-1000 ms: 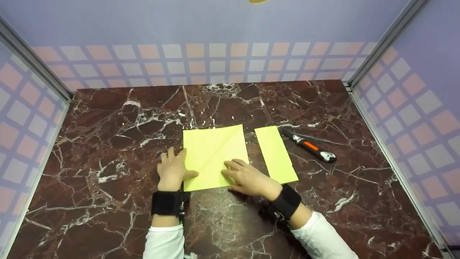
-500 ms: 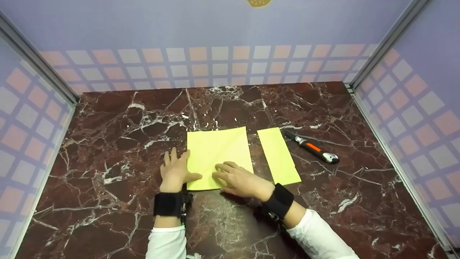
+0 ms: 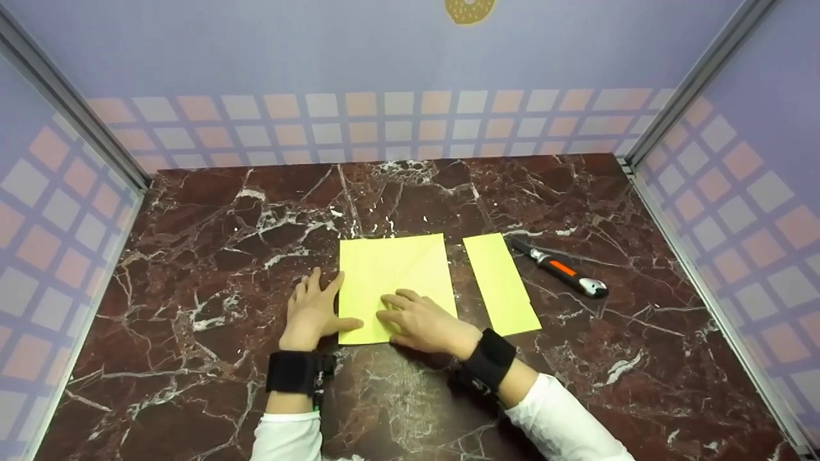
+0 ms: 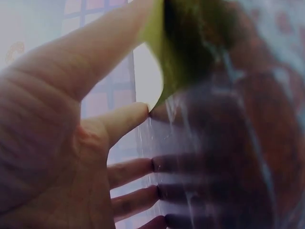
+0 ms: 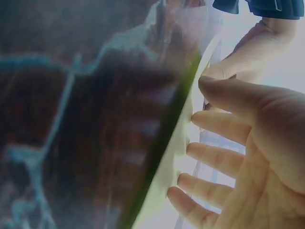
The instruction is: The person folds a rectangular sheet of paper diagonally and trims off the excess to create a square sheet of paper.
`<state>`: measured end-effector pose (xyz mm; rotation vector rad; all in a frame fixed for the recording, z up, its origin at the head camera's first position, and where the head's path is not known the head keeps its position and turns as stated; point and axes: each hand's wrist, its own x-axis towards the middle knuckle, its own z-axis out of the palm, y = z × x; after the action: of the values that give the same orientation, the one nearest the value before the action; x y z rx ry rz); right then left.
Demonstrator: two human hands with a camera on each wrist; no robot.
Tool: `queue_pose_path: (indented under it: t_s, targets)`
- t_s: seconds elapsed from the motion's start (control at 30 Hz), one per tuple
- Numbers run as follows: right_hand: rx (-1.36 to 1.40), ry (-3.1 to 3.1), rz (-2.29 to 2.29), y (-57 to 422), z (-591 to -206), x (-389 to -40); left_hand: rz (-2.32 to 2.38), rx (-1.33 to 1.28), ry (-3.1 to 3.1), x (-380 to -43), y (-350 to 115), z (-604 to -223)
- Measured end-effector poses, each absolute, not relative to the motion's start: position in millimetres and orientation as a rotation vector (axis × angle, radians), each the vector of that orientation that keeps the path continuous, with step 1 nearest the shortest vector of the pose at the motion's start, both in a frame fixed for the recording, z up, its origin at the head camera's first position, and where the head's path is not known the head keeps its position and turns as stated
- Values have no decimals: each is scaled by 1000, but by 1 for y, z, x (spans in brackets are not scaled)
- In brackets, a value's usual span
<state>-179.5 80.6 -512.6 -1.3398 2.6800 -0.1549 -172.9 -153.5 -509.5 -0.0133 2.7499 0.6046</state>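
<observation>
A near-square yellow sheet of paper point(image 3: 391, 266) with a faint diagonal crease lies on the dark marbled table. My left hand point(image 3: 312, 312) is spread at its left edge; the thumb rests on the lower left corner and the other fingertips touch the table, as the left wrist view also shows. On the paper's lower right part, the fingertips of my right hand point(image 3: 428, 323) press down, fingers extended. In the right wrist view those fingertips point(image 5: 193, 149) touch the paper's surface, and its near edge stands slightly off the table. Neither hand grips anything.
A narrow yellow paper strip point(image 3: 502, 283) lies right of the sheet. Beyond it is a utility knife point(image 3: 564, 267) with a black and orange handle, its tip beside the strip's top corner. Checkered panels point(image 3: 410, 121) wall the table point(image 3: 192, 384) at the back and sides.
My right hand has slid left across the lower part of the paper, then stayed near there. The left hand has hardly moved. The head view has tilted up slightly.
</observation>
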Motion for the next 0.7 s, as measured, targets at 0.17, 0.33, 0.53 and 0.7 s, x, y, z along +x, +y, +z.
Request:
queue_pose_path:
  t_s: [0.17,0.33,0.53,0.7]
  targets:
    - [-1378,2713,-132,79,-513,-179,631,6,2698,-172,-160,-508]
    - [-1479,2720,-148,73,-515,-179,678,10,2669,-171,-160,-508]
    - [-1478,2714,-146,67,-515,-181,691,15,2666,-172,-158,-507]
    - [-1425,2768,-117,69,-514,-190,693,25,2666,-173,-159,-507]
